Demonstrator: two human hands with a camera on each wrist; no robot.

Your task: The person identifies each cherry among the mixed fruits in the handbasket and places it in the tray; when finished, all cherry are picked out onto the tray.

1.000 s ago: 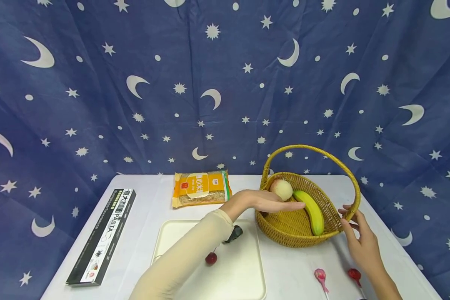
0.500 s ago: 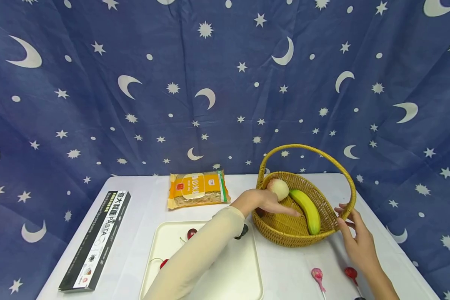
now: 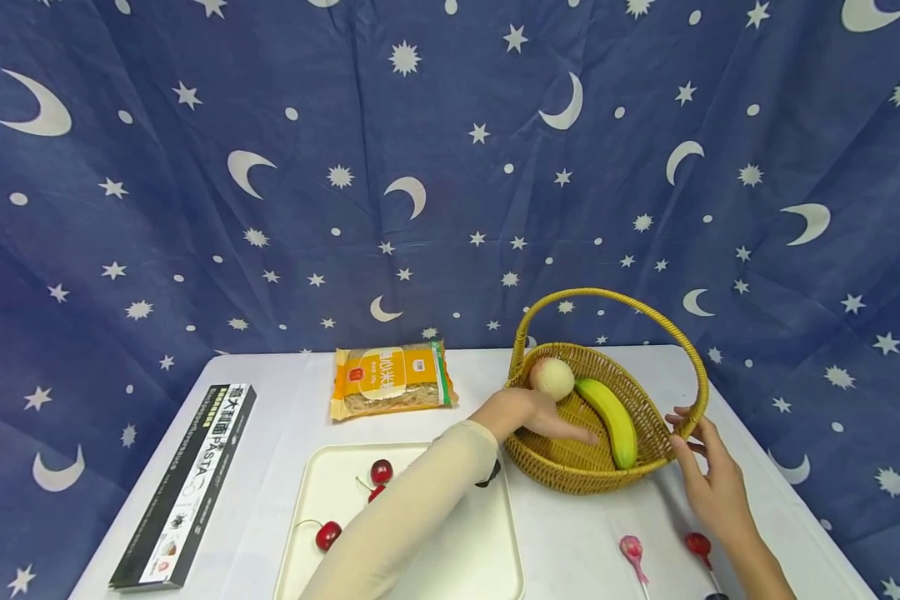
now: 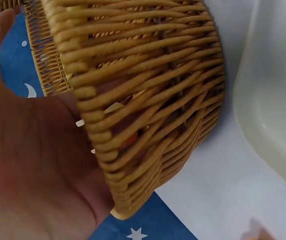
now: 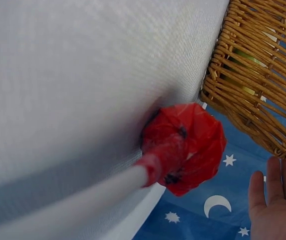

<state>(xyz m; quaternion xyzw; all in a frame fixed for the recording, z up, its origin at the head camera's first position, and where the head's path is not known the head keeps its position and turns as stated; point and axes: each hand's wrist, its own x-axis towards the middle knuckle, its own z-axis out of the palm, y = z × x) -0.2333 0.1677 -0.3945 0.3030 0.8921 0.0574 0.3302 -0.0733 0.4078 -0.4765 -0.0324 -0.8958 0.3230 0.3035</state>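
Observation:
A yellow wicker basket (image 3: 562,481) with a tall handle stands on the table, holding a peach (image 3: 552,379) and a banana (image 3: 610,421). My left hand (image 3: 536,414) reaches over its left rim, the thumb stretched out. In the left wrist view the bare palm (image 4: 43,165) lies at the rim and the fingers pass inside, behind the weave. A small reddish patch (image 4: 129,140) shows through the weave there. My right hand (image 3: 712,483) holds the basket's right side at the foot of the handle, thumb and fingers on either side.
A cream tray (image 3: 513,575) with cherries (image 3: 328,535) sits partly under the left sleeve. At the back lies an orange food packet (image 3: 393,379); a pasta box (image 3: 183,492) is on the left. Pink (image 3: 632,550) and red lollipops (image 3: 698,546) lie near the right forearm.
My left hand has lowered deeper into the basket, its thumb dropping nearer the basket's floor. More cherries show beside the sleeve. My right hand keeps its hold; the head view has shifted slightly.

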